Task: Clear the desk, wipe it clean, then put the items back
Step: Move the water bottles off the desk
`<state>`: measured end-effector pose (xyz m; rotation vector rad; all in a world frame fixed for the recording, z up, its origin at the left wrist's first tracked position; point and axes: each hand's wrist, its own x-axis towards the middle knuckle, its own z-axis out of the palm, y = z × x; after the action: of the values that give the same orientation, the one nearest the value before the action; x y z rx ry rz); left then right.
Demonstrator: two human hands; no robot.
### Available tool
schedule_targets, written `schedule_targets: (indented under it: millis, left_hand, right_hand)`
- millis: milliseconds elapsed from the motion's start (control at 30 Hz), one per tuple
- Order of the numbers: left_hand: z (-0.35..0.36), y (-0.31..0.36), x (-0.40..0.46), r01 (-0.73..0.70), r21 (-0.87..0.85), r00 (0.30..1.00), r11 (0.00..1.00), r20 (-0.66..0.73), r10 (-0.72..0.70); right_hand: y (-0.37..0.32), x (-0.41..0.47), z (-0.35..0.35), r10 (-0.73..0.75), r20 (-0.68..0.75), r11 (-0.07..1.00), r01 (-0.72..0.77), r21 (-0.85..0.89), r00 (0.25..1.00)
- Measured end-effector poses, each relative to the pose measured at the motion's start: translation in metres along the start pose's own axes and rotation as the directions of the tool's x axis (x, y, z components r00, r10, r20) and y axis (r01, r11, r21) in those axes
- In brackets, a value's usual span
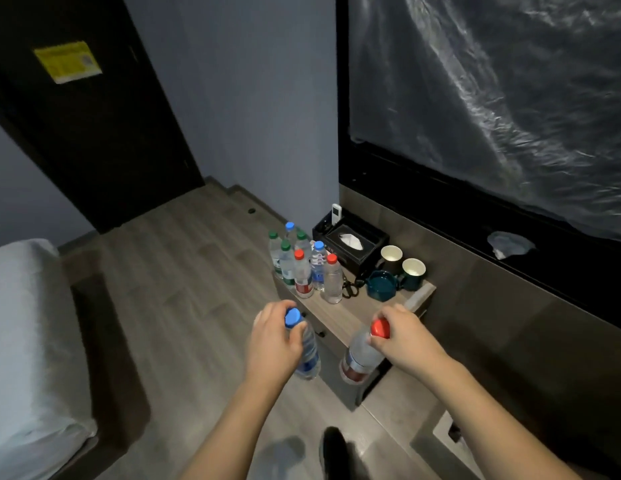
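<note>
My left hand [272, 337] grips a blue-capped water bottle [307, 355] by its neck, held above the near left edge of the small wooden desk [340, 315]. Around the neck of a red-capped bottle [359, 358] curl the fingers of my right hand [404, 336], over the desk's near end. At the desk's far end stand several more bottles [304, 265] with green, blue and red caps. Behind them sits a black tissue box [354, 242] with a white remote [337, 213]. Two dark mugs [402, 263], a teal ashtray [382, 284] and black scissors [350, 289] lie to the right.
A bed with a white sheet [28, 341] stands at the left. Wood floor [184, 271] runs between bed and desk. A dark door [94, 133] is at the back left. A plastic-covered screen [492, 98] fills the right wall above a dark ledge holding a crumpled wrapper [508, 244].
</note>
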<state>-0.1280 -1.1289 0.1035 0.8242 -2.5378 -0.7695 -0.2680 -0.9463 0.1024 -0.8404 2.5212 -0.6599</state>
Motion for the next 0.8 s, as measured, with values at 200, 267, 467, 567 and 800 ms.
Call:
schedule_targets:
  millis: [200, 267, 467, 567, 800]
  left_hand:
    - [0.037, -0.029, 0.096, -0.055, 0.085, 0.978, 0.995, 0.205, 0.036]
    - [0.045, -0.038, 0.125, -0.089, 0.101, 0.965, 0.991, 0.257, 0.06]
    - [0.086, -0.058, 0.21, -0.17, 0.158, 0.901, 0.973, 0.424, 0.088]
    - [0.116, -0.074, 0.24, -0.204, 0.158, 0.853, 0.966, 0.514, 0.096]
    - [0.188, -0.11, 0.28, -0.228, 0.105, 0.84, 0.968, 0.524, 0.141]
  right_hand:
    - [0.019, 0.113, 0.025, 0.129, 0.043, 0.991, -0.131, 0.041, 0.991]
    - [0.024, 0.145, 0.029, 0.167, 0.04, 0.984, -0.169, 0.057, 0.985]
    - [0.031, 0.218, 0.045, 0.318, 0.005, 0.939, -0.316, 0.133, 0.948]
    - [0.035, 0.245, 0.059, 0.375, 0.011, 0.913, -0.371, 0.169, 0.927]
    - [0.047, 0.297, 0.085, 0.459, 0.013, 0.877, -0.456, 0.15, 0.888]
